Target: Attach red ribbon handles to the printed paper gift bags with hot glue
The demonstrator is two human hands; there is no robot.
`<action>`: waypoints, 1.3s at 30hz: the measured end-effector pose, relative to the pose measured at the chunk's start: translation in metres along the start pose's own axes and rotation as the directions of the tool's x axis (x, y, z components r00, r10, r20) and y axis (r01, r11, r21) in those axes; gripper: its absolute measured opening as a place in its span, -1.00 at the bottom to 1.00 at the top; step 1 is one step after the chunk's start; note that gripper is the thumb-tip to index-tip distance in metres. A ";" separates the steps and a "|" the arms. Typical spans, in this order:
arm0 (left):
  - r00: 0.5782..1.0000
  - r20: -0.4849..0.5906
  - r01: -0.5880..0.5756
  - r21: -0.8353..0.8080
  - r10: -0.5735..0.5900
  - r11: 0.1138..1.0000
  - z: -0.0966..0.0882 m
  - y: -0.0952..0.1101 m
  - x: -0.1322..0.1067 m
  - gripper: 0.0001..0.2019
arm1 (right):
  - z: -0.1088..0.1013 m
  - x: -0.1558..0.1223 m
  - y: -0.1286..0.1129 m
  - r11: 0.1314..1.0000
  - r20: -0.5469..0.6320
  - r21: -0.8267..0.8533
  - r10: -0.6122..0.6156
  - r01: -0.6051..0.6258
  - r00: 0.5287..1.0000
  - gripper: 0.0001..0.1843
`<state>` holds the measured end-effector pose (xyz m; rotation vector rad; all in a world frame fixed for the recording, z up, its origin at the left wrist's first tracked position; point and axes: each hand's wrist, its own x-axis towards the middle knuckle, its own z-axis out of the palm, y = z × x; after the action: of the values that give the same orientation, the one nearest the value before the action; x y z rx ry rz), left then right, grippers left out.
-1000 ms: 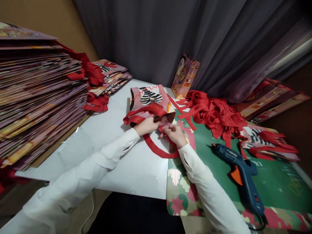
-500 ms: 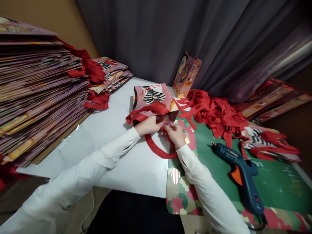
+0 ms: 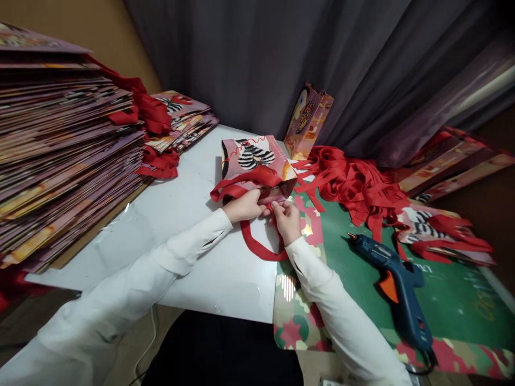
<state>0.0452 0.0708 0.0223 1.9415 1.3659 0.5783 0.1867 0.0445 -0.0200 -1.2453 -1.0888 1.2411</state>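
Pink paper bag [image 3: 255, 155] lies near the far edge of the white counter [image 3: 193, 187], left hand [image 3: 246, 206] curled at its mouth, grip hidden, right hand [image 3: 287, 220] pinching red ribbon [image 3: 259, 250].

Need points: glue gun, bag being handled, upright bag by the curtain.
Glue gun [image 3: 407, 295], head view: upper part of its blue handle.
Bag being handled [image 3: 256, 155], head view: black-and-white striped print on its panel.
Upright bag [image 3: 306, 117], head view: butterfly print on its panel.
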 end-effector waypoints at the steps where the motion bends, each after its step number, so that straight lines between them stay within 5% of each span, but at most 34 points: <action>1: 1.000 -0.006 -0.010 -0.002 0.010 1.000 0.001 -0.002 0.000 -0.74 | 0.000 0.000 -0.001 1.000 0.015 0.008 0.004 -0.004 1.000 -0.62; 8: 0.998 -0.019 -0.055 -0.003 0.054 0.999 0.008 -0.011 0.003 -0.73 | -0.005 0.003 -0.010 0.998 0.145 0.026 0.048 -0.052 0.988 -0.69; 17: 0.999 -0.007 -0.047 0.080 0.047 0.996 0.000 0.003 -0.004 -0.77 | -0.011 0.004 -0.014 0.990 0.233 -0.049 0.138 -0.130 0.963 -0.77; 39: 0.995 -0.019 -0.094 0.022 0.094 0.995 -0.001 0.005 -0.008 -0.76 | -0.009 0.002 -0.010 0.996 0.156 -0.090 0.033 -0.019 0.987 -0.66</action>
<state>0.0452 0.0625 0.0266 2.0304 1.3031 0.6317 0.1964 0.0463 -0.0105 -1.2473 -1.2561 1.3416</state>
